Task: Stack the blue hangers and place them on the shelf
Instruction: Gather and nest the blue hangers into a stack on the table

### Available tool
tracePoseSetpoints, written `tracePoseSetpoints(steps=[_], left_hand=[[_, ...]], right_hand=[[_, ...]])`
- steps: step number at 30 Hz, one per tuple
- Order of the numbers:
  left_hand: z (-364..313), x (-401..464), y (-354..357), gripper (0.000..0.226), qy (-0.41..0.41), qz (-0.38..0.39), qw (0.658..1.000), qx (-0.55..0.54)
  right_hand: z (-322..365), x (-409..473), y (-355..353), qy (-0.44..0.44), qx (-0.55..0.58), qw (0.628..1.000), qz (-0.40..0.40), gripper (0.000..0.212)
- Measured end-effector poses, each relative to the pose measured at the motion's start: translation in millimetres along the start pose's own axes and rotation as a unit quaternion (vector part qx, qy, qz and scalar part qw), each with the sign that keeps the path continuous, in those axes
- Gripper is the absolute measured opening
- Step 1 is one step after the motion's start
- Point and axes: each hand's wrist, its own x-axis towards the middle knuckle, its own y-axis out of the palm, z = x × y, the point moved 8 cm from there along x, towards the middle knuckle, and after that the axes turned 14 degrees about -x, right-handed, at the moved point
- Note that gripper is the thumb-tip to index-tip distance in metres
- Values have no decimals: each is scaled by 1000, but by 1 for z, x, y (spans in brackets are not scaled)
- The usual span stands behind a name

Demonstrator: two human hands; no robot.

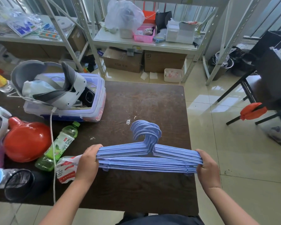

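**Hangers gathered in both hands above the table**

The blue hangers (148, 157) sit bunched in one stack, hooks pointing away from the person, held over the near part of the dark table (152, 103). The left hand (87, 161) closes its fingers around the left end of the stack; the right hand (207, 166) grips the right end the same way. The shelf (143, 43) stands beyond the table's far edge, well apart from the hangers. A green tea bottle (58, 146) lies to the left, beside a red helmet (27, 142).
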Motion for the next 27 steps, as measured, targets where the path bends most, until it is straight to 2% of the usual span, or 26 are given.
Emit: tracePoseSetpoints(steps=[2, 5, 7, 9, 12, 15, 17, 19, 22, 27], left_hand=[[1, 11, 5, 35, -52, 55, 997, 21], [27, 29, 18, 26, -173, 130, 973, 75], [55, 36, 36, 21, -253, 164, 952, 53], [50, 31, 47, 24, -298, 203, 932, 44], [41, 17, 54, 28, -355, 229, 906, 33], [40, 8, 58, 19, -389, 291, 869, 93], [41, 9, 57, 26, -384, 301, 860, 152], [34, 15, 51, 39, -341, 296, 862, 232], [30, 21, 53, 41, -275, 286, 859, 324], [28, 19, 58, 37, -253, 257, 859, 363]], right_hand=[[-2, 11, 0, 18, -30, 999, 26, 44], [-13, 23, 7, 70, -71, 990, 102, 49], [-20, 26, 12, 84, -106, 981, 139, 36], [-26, 26, 15, 97, -133, 974, 156, 25], [-34, 24, 23, 113, -157, 964, 182, 19], [-42, 20, 39, 120, -170, 955, 212, 20], [-46, 16, 50, 122, -171, 951, 226, 21], [-46, 13, 57, 123, -171, 948, 237, 23], [-45, 14, 61, 121, -172, 945, 252, 23], [-50, 19, 68, 126, -185, 924, 308, 16]])
